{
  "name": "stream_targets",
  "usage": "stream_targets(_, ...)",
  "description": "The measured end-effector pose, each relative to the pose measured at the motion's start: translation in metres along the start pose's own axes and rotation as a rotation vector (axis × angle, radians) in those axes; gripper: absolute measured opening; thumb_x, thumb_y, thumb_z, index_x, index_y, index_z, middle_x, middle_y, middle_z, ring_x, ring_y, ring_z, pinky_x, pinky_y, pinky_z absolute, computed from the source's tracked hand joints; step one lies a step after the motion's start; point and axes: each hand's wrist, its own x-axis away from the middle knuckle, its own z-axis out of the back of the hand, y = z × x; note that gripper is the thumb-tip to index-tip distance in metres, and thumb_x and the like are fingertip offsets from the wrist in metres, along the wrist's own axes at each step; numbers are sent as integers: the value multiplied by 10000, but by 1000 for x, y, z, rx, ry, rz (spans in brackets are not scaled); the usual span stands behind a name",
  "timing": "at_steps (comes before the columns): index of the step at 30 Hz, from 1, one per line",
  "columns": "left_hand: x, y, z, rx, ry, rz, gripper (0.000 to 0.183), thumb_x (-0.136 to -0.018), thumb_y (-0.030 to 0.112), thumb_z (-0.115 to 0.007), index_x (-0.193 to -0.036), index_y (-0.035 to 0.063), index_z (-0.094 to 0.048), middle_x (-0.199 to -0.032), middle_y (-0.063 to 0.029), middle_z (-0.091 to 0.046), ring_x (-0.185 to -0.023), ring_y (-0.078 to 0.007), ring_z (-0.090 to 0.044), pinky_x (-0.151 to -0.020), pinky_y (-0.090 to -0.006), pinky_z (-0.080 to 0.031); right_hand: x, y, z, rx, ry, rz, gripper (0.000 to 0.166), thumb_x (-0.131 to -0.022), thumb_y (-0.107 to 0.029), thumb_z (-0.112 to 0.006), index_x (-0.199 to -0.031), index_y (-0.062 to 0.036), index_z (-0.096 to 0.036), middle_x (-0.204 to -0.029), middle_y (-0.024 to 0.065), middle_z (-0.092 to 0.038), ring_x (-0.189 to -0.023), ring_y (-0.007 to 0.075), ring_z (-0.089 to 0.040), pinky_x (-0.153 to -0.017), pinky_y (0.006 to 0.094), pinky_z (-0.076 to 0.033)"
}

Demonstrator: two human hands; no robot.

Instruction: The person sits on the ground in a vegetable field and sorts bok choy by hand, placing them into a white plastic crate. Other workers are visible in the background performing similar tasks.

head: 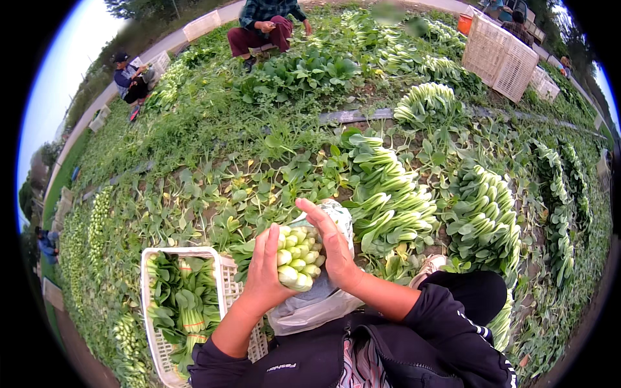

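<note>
A bunch of bok choy (pixel 298 257) is held in front of my lap, pale stem ends facing up toward me and leaves pointing away. My left hand (pixel 264 271) presses flat along its left side, with the thumb hidden beneath. Along the right side lies my right hand (pixel 337 254), palm turned inward and fingers straight. Under the bunch, a pale plastic sheet (pixel 315 315) and grey cloth cover my lap. Left of my lap stands a white plastic crate (pixel 182 250) with several bok choy bunches (pixel 191 310), some tied with orange-red bands.
Rows of cut bok choy (pixel 393 194) lie ahead to the right, with another pile (pixel 485 213) beyond my knee. A person (pixel 267 29) sits ahead; another (pixel 128 77) crouches at far left. White crates (pixel 499 58) stand at upper right. Leaves litter the soil.
</note>
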Motion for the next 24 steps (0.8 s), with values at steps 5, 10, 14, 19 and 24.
stream_targets(5,4,9,9,-161,-64,43,1274,-548,276,-915,-1481,-8,-94,-1401,-247,-350,-1221,-424,-468,-995,-468,-424,-3,11,-22,46,66,0,443,-1041,-326,-346,-1203,-2,-601,-1140,156,-646,-1073,279,-598,-938,346,-442)
stream_targets(10,-4,-2,10,-61,-212,140,1261,-549,337,-914,-1476,20,-120,-1349,-231,-406,-1197,-376,-484,-992,-453,-416,-8,17,8,4,-63,-70,439,-1026,-336,-383,-1314,-39,-532,-1213,142,-612,-1112,303,-561,-980,378,-406)
stream_targets(14,-7,-13,5,21,-206,128,1240,-557,364,-899,-1477,62,-125,-1337,-207,-400,-1157,-359,-494,-985,-460,-413,-24,62,77,246,21,30,396,-987,-303,-461,-1291,-65,-550,-1150,151,-626,-1064,325,-561,-955,413,-397)
stream_targets(19,5,-25,-7,137,-125,191,1273,-580,347,-884,-1493,73,-42,-1396,-182,-342,-1241,-325,-446,-1062,-447,-362,7,228,256,381,696,-325,248,-958,-222,-555,-1108,-62,-672,-984,76,-700,-861,140,-647,-781,264,-486)
stream_targets(24,13,-33,-12,208,-17,359,1279,-582,370,-877,-1493,83,-27,-1399,-177,-331,-1252,-323,-432,-1069,-452,-350,65,270,419,803,1031,-682,252,-927,-271,-533,-1067,-120,-680,-980,79,-710,-867,271,-665,-766,379,-496)
